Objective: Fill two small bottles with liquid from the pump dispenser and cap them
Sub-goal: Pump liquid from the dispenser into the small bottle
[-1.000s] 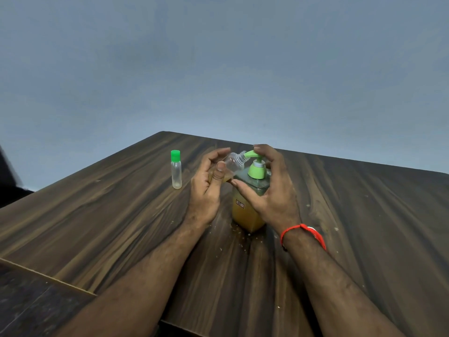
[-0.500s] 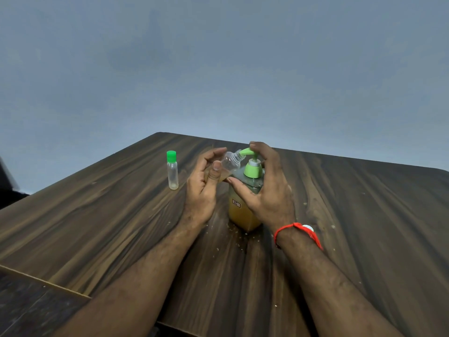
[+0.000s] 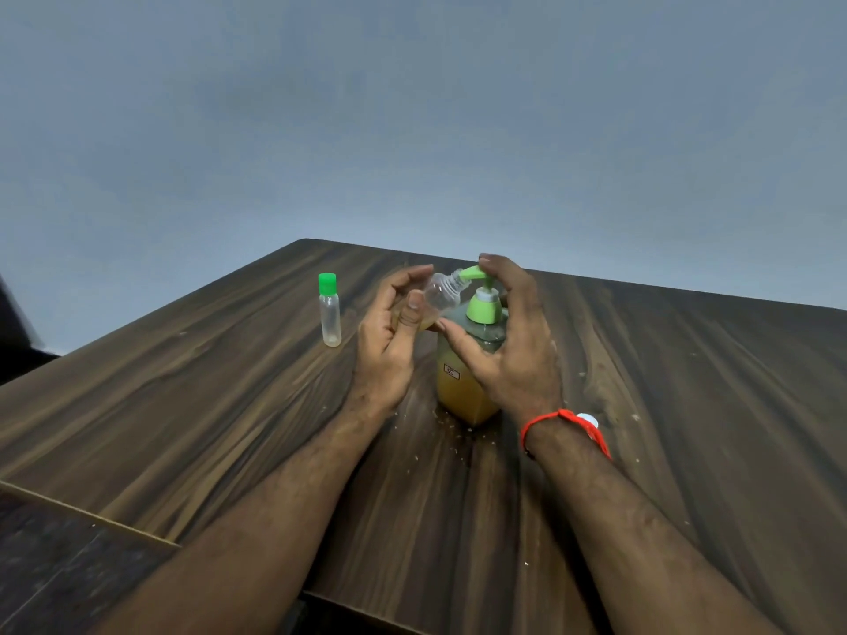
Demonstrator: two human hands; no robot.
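Two small bottles share the dark wood-grain bench with one pump dispenser. We see our left hand curled around the open bottle, tilted so its neck meets the green pump spout; a little yellow liquid sits low in that bottle, near the thumb. Our right hand arches over the dispenser, fingertips resting on top of the pump head while the thumb reaches across the shoulder of the bottle body; the fingers are bent round the pump rather than straight. The dispenser stands upright between the two hands, amber liquid filling its lower part, a small label on its front face. The capped bottle, clear with a green lid, stands upright to the left, apart from the left hand. A red thread band circles our right wrist. Pale crumbs are scattered on the bench around the dispenser's base. Behind the bench rises a plain grey-blue wall.
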